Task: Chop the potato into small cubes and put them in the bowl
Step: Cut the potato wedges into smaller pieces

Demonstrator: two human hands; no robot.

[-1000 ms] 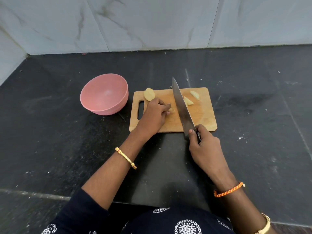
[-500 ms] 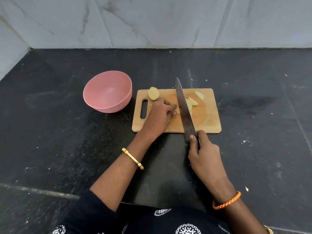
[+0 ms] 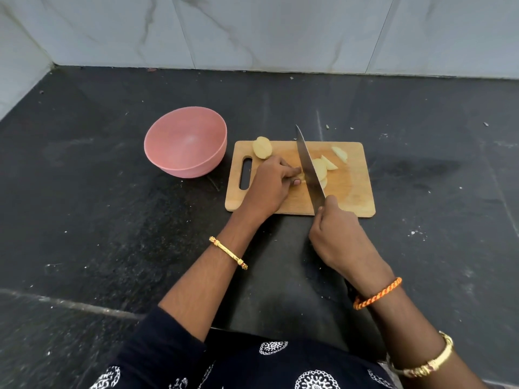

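Note:
A wooden cutting board (image 3: 354,197) lies on the black counter. My left hand (image 3: 271,183) holds down a potato piece (image 3: 300,179) that it mostly hides. My right hand (image 3: 337,237) grips the handle of a large knife (image 3: 309,167), whose blade stands on the board right beside my left fingertips. Cut slices (image 3: 320,167) lie just right of the blade, with another piece (image 3: 339,154) farther right. A potato half (image 3: 262,147) sits at the board's far left corner. The pink bowl (image 3: 185,144) stands left of the board with nothing in it.
Black stone counter (image 3: 112,220) all around, ending at a marble-tiled wall (image 3: 252,32) behind and on the left. Small white crumbs (image 3: 415,233) lie to the right of the board.
The knife blade has come down against the piece under my left hand, and more slices lie to its right. The camera has moved closer.

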